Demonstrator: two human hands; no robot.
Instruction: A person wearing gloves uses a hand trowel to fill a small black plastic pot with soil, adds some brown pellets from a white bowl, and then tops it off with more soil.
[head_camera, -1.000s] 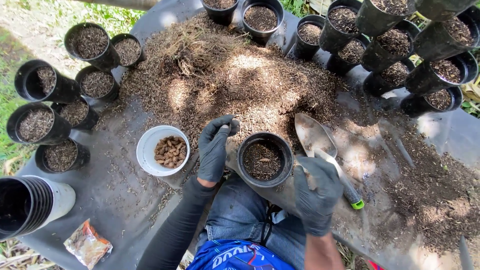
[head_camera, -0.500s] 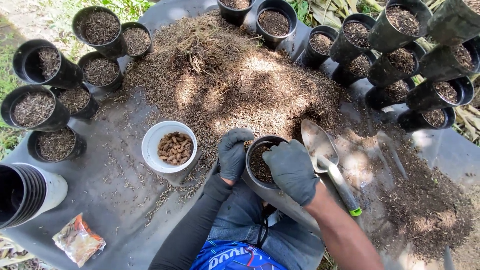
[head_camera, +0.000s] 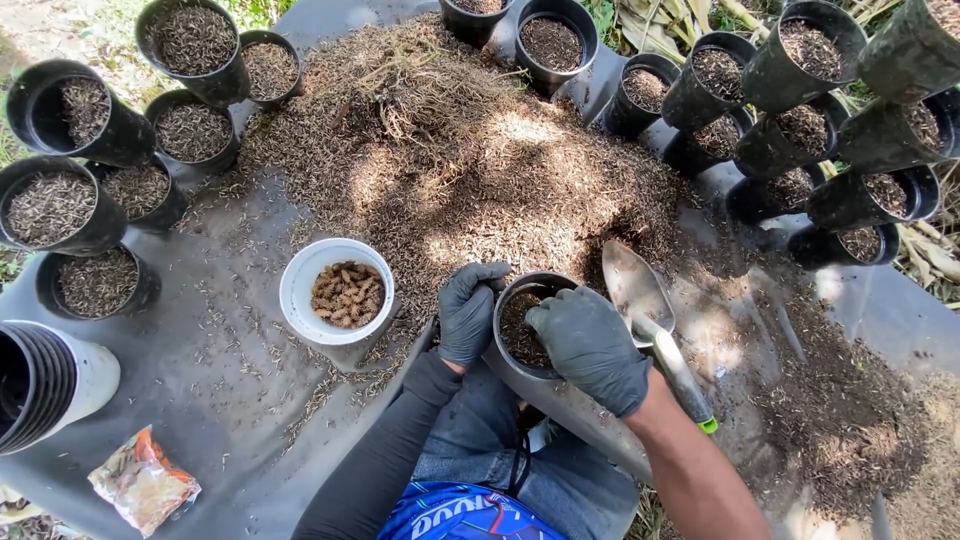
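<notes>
Grey ground sheet (head_camera: 180, 400) outdoors: a crinkly orange-and-clear packet (head_camera: 142, 482) lies at its near-left corner, white bowl (head_camera: 336, 291) beside the soil heap (head_camera: 470, 170). Gloved left hand (head_camera: 470, 312) wraps the black pot (head_camera: 528, 325) rim at the near edge; right hand (head_camera: 592, 345) presses into it, trowel (head_camera: 650, 320) alongside.

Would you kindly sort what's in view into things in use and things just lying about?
In use: pot, held by left hand and right hand; soil heap.

Lying about: trowel, white bowl, stacked pots, packet, filled pots.
</notes>
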